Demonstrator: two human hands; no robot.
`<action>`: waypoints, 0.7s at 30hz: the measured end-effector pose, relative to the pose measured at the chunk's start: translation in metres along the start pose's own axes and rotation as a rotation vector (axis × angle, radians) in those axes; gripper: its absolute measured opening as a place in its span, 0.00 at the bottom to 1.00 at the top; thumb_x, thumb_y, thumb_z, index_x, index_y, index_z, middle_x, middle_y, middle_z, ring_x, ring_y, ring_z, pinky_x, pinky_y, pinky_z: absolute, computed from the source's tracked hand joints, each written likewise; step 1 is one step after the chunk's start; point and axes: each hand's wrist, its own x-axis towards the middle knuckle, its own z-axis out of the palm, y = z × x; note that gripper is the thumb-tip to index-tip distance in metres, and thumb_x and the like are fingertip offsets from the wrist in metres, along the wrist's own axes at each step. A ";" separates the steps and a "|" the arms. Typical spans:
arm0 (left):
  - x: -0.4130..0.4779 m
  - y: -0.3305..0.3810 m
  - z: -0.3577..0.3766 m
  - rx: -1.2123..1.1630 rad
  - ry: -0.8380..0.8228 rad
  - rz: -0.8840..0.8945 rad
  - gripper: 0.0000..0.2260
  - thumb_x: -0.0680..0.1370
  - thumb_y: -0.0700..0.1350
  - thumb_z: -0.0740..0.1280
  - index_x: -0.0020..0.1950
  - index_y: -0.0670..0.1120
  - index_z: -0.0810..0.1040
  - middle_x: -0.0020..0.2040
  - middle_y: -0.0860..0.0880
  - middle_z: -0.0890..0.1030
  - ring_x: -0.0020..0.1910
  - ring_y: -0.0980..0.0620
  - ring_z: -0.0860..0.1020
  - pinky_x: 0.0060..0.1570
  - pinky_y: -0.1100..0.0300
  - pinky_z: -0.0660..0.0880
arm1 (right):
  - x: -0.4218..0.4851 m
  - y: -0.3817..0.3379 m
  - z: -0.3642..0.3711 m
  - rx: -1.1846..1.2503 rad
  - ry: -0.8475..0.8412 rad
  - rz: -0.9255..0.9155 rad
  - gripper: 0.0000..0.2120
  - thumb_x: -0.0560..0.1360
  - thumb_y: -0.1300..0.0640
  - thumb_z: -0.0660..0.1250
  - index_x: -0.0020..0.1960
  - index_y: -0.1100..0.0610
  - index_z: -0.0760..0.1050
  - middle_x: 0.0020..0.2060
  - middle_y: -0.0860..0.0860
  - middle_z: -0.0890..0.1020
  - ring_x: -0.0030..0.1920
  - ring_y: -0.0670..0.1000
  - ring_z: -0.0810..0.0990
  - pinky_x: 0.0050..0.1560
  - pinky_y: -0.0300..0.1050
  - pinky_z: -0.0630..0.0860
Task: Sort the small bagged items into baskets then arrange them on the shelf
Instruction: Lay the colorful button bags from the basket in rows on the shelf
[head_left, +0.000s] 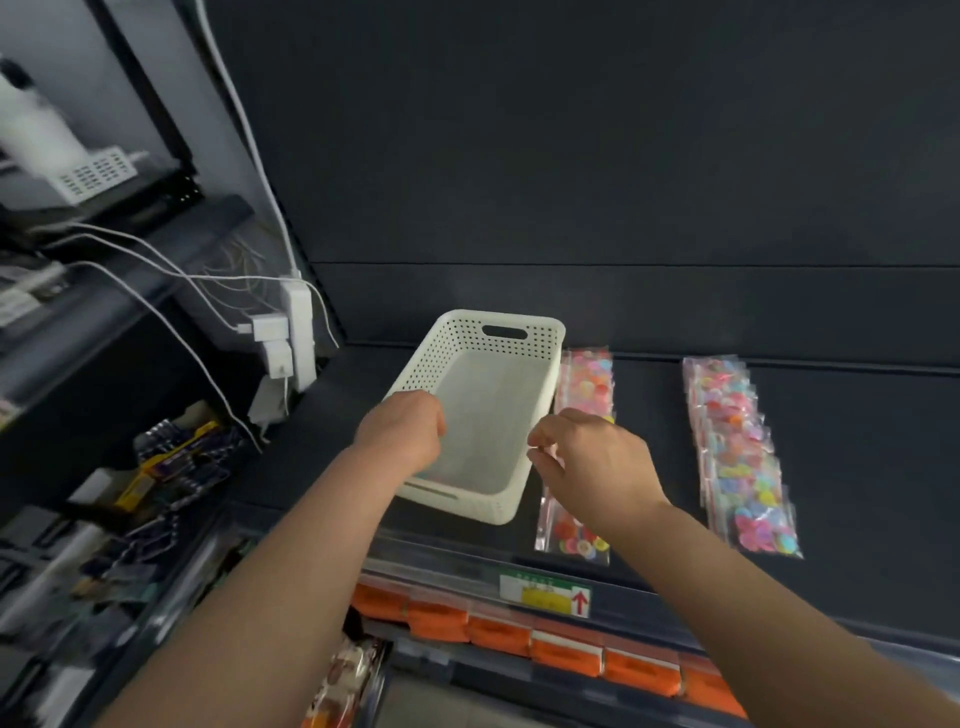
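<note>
While the left hand (402, 431) curls its fingers over the left wall of the white perforated plastic basket (498, 353), it looks to be grasping that wall; the thumb is hidden. Basket sits on the dark shelf (654, 457), slightly angled, with the handle slot on its far end. Its floor looks bare apart from what the hand covers.

Right hand (597, 460) hovers just beside the basket's right rim, fingers bent, thumb and forefinger close together. Cannot tell whether it pinches anything.

Under and beyond that hand lies a row of clear bags of coloured buttons (586, 382), lengthwise and touching or almost touching the basket's right wall. Its near end shows again below the wrist. A second row of clear button bags (737, 457), overlapped like shingles, lies farther right, well apart from the first.

Shelf front edge carries a green and yellow price label with a red arrow (545, 592). Orange packets (566, 649) line the lower shelf. At left, a white power strip with plugs (296, 338) and white cables; clutter beyond it is blurred.
</note>
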 end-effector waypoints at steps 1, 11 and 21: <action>0.006 -0.004 0.000 0.052 -0.041 0.013 0.14 0.76 0.36 0.68 0.59 0.47 0.82 0.59 0.48 0.80 0.56 0.46 0.79 0.56 0.54 0.77 | 0.002 -0.004 0.003 0.014 0.004 -0.001 0.09 0.77 0.48 0.64 0.55 0.46 0.77 0.48 0.43 0.80 0.45 0.46 0.80 0.43 0.45 0.79; 0.043 -0.009 0.016 0.288 -0.263 0.096 0.10 0.68 0.37 0.77 0.47 0.44 0.81 0.51 0.45 0.82 0.45 0.46 0.80 0.51 0.53 0.79 | 0.006 -0.015 0.011 0.058 0.109 -0.027 0.11 0.76 0.50 0.66 0.58 0.46 0.77 0.45 0.43 0.80 0.42 0.45 0.80 0.34 0.41 0.77; 0.032 0.001 -0.027 -0.238 0.181 0.279 0.05 0.77 0.46 0.68 0.44 0.48 0.74 0.38 0.55 0.79 0.41 0.52 0.78 0.39 0.56 0.71 | 0.016 -0.018 0.011 0.192 0.005 0.154 0.19 0.77 0.42 0.61 0.66 0.45 0.73 0.46 0.41 0.79 0.41 0.41 0.76 0.42 0.41 0.77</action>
